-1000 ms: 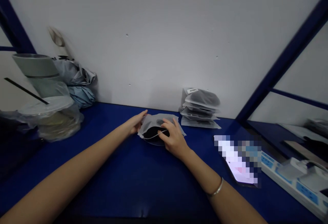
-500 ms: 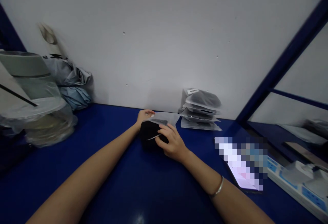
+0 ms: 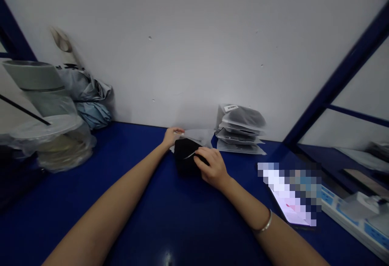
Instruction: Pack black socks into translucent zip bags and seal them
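In the head view, a black, soft-looking item with a thin pale line across it sits at the middle of the blue table. My right hand is closed on its right side, fingers bent over the top. Behind it is a translucent frosted plastic bag. My left hand grips the bag's left edge, its fingers partly hidden. Whether the black item is partly inside the bag I cannot tell.
Right of the hands, against the wall, is a stack of filled frosted bags. A phone and a white power strip lie at the right. At left are a grey-green container, a plastic-covered stack and a folded umbrella.
My right hand and the black item have shifted slightly to the right. The item's pale line now tilts more steeply. My left hand stays at the bag, and the view has turned slightly left.
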A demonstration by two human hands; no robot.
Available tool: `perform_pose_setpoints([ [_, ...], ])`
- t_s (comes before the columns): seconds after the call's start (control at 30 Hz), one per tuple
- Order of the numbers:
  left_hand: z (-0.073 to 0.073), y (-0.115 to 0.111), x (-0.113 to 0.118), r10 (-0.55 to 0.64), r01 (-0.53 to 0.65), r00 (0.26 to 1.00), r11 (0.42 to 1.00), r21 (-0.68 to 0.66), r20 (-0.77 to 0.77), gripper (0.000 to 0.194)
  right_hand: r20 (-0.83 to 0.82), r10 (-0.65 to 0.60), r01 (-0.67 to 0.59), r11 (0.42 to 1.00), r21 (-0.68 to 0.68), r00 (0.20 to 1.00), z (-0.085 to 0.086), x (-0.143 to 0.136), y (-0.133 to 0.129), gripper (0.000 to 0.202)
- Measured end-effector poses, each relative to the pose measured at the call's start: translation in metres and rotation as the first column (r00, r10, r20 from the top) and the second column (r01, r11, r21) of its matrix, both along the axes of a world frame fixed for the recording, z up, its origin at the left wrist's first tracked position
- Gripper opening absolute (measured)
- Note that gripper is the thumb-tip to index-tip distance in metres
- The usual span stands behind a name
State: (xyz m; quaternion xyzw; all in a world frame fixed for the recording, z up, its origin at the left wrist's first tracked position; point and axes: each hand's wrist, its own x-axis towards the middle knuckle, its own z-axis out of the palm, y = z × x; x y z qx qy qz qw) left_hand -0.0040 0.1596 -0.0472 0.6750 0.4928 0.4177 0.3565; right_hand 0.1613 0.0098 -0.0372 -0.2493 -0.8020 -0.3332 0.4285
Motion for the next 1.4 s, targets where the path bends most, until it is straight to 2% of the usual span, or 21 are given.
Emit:
perform_pose_setpoints([
  [0.13,0.014,-0.01,-0.007,0.006,-0.004,1.0,0.993,0.118,-0.02,0.026,-0.112,-0.096,0.091,0.995,-0.043,0.989,-0.002,0.005,0.002,0.022],
  [0.23,0.039,-0.023,-0.011,0.014,-0.003,0.999,0.973,0.231,-0.049,0.022,-0.153,-0.116,0.095,0.986,-0.139,0.981,-0.003,0.006,0.003,0.021],
  [0.27,0.049,-0.029,-0.011,-0.021,0.043,0.996,0.964,0.262,-0.084,0.021,-0.158,-0.117,0.09,0.981,-0.172,0.98,-0.004,0.006,0.004,0.022],
  [0.3,0.06,-0.036,-0.01,-0.15,0.211,0.964,0.934,0.288,-0.221,0.022,-0.162,-0.118,0.084,0.976,-0.202,0.98,-0.005,0.006,0.004,0.022],
  [0.33,0.07,-0.044,-0.009,-0.28,0.38,0.896,0.885,0.27,-0.344,0.025,-0.163,-0.118,0.079,0.971,-0.227,0.979,-0.005,0.007,0.005,0.023],
  [0.37,0.08,-0.052,-0.007,-0.363,0.493,0.821,0.84,0.227,-0.441,0.027,-0.164,-0.118,0.075,0.966,-0.248,0.979,-0.006,0.007,0.005,0.024],
  [0.4,0.09,-0.061,-0.005,-0.374,0.536,0.771,0.818,0.207,-0.515,0.028,-0.165,-0.119,0.072,0.962,-0.265,0.979,-0.007,0.007,0.005,0.025],
  [0.47,0.105,-0.079,0.0,-0.298,0.575,0.686,0.781,0.244,-0.664,0.029,-0.17,-0.123,0.069,0.954,-0.291,0.978,-0.008,0.008,0.006,0.026],
  [0.57,0.117,-0.102,0.007,-0.105,0.551,0.553,0.791,0.268,-0.827,0.027,-0.169,-0.127,0.067,0.944,-0.324,0.977,-0.009,0.008,0.006,0.027],
  [0.63,0.12,-0.111,0.01,-0.021,0.528,0.452,0.812,0.248,-0.892,0.024,-0.149,-0.121,0.064,0.939,-0.338,0.981,-0.008,0.008,0.005,0.027],
  [0.7,0.119,-0.115,0.011,-0.007,0.514,0.386,0.832,0.209,-0.923,0.021,-0.125,-0.105,0.056,0.936,-0.347,0.987,-0.008,0.007,0.005,0.027],
  [0.87,0.116,-0.117,0.014,-0.059,0.487,0.345,0.864,0.125,-0.937,0.014,-0.094,-0.07,0.032,0.935,-0.354,0.993,-0.006,0.004,0.003,0.026],
  [0.97,0.115,-0.121,0.019,0.006,0.417,0.33,0.896,0.151,-0.944,0.013,-0.08,-0.067,0.036,0.94,-0.338,0.995,-0.007,0.003,0.004,0.025],
  [1.1,0.112,-0.125,0.022,0.055,0.318,0.27,0.937,0.142,-0.961,0.017,-0.123,-0.081,0.032,0.934,-0.357,0.989,-0.009,0.006,0.006,0.027],
  [1.17,0.11,-0.122,0.019,0.052,0.304,0.289,0.942,0.143,-0.956,0.022,-0.165,-0.103,0.032,0.922,-0.386,0.981,-0.01,0.008,0.007,0.029],
  [1.23,0.109,-0.116,0.014,0.048,0.314,0.344,0.935,0.163,-0.938,0.024,-0.178,-0.111,0.03,0.913,-0.408,0.978,-0.011,0.01,0.008,0.03],
  [1.4,0.103,-0.093,-0.001,0.01,0.309,0.436,0.938,0.16,-0.9,0.022,-0.167,-0.064,-0.01,0.912,-0.411,0.984,-0.01,0.011,0.007,0.029],
])
